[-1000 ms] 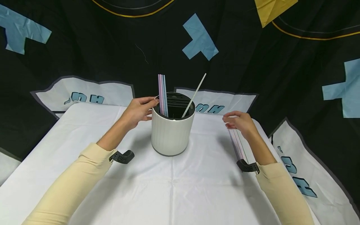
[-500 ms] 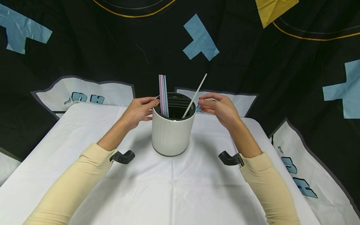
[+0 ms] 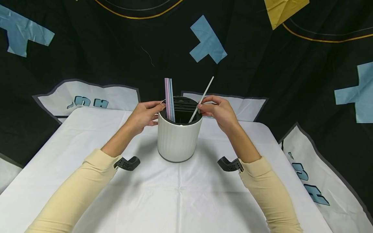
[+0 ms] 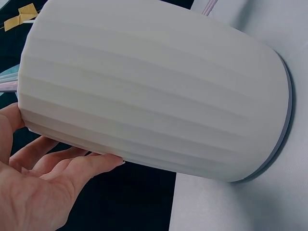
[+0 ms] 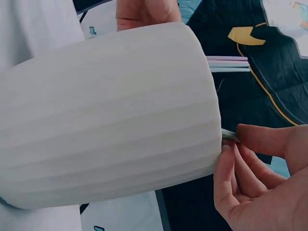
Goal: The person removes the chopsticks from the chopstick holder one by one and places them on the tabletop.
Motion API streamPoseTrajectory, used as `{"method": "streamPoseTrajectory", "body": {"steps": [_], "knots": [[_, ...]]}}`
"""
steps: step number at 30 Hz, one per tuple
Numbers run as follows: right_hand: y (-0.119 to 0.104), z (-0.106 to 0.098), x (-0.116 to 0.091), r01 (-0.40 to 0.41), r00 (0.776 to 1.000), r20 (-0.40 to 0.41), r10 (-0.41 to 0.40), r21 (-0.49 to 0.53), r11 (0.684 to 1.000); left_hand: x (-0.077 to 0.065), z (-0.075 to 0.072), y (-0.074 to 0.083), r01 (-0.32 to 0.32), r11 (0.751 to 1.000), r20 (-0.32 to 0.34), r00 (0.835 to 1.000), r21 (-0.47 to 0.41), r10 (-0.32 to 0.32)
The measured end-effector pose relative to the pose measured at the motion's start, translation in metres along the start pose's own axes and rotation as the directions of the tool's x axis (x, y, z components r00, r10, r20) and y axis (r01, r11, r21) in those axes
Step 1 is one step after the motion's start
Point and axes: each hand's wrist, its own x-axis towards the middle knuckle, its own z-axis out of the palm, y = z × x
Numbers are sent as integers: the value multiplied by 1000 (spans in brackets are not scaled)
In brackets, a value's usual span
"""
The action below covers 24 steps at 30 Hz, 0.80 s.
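A white ribbed round container (image 3: pixel 177 142) with a dark interior stands upright on the table. Several pink and blue straws (image 3: pixel 169 97) rise together at its left side, and one white straw (image 3: pixel 206 90) leans out to the right. My left hand (image 3: pixel 142 115) grips the container's left rim, its thumb at the top edge beside the coloured straws and its fingers along the outer wall (image 4: pixel 120 86). With thumb and fingertips, my right hand (image 3: pixel 218 111) pinches the white straw just above the right rim; the right wrist view shows a short piece of that straw (image 5: pixel 229 135) between them.
White cloth covers the table (image 3: pixel 179 200), and a black curtain (image 3: pixel 122 51) with blue and yellow patches hangs behind it. More straws (image 4: pixel 210 6) lie on the table to the right, mostly hidden behind my right forearm in the head view.
My right hand has moved left from above the straws on the table to the container's right rim, and its fingers now pinch the white straw. The left hand has stayed on the rim.
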Motion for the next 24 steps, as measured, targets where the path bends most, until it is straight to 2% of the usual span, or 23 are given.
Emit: {"method": "streamPoseTrajectory", "body": {"steps": [5,13,16,21,24], "knots": [[-5,-3,-1,14,997,-82,-11,44,999,-1,-1,-2,2,1000,5,1000,6,-2],[-19,-23,-5,74,982,-187,-34,213,974,-1,0,-3,-3,1000,9,1000,9,3],[-24,-36,-9,99,973,-228,-30,297,950,-1,0,-3,-2,1000,8,1000,11,2],[-33,-63,-17,155,958,-285,-25,445,882,0,0,-2,-6,1000,8,1000,14,6],[-34,-78,-21,165,951,-308,-16,462,872,1,-1,-1,-7,1000,5,1000,13,7]]}}
